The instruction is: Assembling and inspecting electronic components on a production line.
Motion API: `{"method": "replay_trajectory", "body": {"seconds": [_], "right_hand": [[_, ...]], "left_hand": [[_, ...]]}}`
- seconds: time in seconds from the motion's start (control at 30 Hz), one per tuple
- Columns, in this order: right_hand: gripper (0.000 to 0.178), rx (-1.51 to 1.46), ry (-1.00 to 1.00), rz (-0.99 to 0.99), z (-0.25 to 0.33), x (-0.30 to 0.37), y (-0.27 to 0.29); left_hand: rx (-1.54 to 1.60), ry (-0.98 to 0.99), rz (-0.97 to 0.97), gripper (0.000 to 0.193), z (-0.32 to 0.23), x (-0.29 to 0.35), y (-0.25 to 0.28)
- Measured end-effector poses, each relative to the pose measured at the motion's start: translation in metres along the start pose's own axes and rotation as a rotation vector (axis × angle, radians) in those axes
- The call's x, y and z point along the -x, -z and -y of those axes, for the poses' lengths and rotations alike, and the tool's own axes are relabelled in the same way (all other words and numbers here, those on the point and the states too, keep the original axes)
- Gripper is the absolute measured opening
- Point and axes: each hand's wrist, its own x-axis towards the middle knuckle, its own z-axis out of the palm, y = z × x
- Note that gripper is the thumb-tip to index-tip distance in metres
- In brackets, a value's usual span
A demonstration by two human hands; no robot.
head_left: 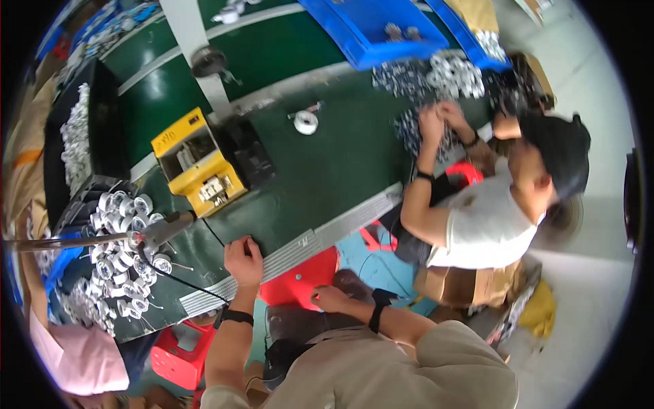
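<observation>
My left hand [243, 261] is at the near edge of the green workbench [310, 187], its fingers curled in; what they hold, if anything, is hidden. My right hand [332, 298] hangs above my lap, off the bench, with loosely curled fingers and nothing visible in it. Beyond my left hand stands a yellow box-shaped machine [199, 163] with metal parts in its open front. A grey tool-like piece [167, 230] with a black cable points toward that machine. Left of it lies a heap of white round parts with wires [119, 255]. One white ring-shaped part [306, 123] lies farther off.
At the right, a co-worker [487, 218] handles small dark parts [409, 82] beside a pile of white parts [455, 75]. A blue tray [381, 51] is at the back. Another person in pink [85, 358] is at the left. Red stools [180, 354] stand below the bench.
</observation>
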Motion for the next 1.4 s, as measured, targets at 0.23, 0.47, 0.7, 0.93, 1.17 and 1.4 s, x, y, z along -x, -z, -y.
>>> {"method": "replay_trajectory", "body": {"seconds": [0.23, 0.47, 0.7, 0.93, 1.17, 1.4], "right_hand": [[0.033, 0.259, -0.311, 0.127, -0.07, -0.058, -0.109], [0.034, 0.384, -0.172, -0.016, -0.061, -0.077, -0.109], [0.034, 0.493, -0.162, 0.327, -0.081, -0.114, -0.09], [0.04, 0.684, -0.101, 0.37, -0.078, -0.079, -0.071], [0.03, 0.853, 0.093, 0.54, -0.108, -0.056, -0.074], [0.017, 0.917, 0.17, 0.626, -0.129, -0.046, -0.101]], "left_hand": [[0.142, -0.059, -0.003, 0.008, 0.001, -0.003, -0.011], [0.054, -0.049, -0.042, 0.004, 0.006, 0.004, -0.016], [0.043, -0.013, -0.071, 0.003, 0.008, 0.004, -0.019], [0.043, -0.06, -0.096, 0.005, 0.013, 0.008, -0.014], [0.11, -0.076, -0.081, 0.003, 0.015, 0.008, -0.022], [0.004, -0.029, -0.059, 0.003, 0.01, -0.002, -0.019]]}}
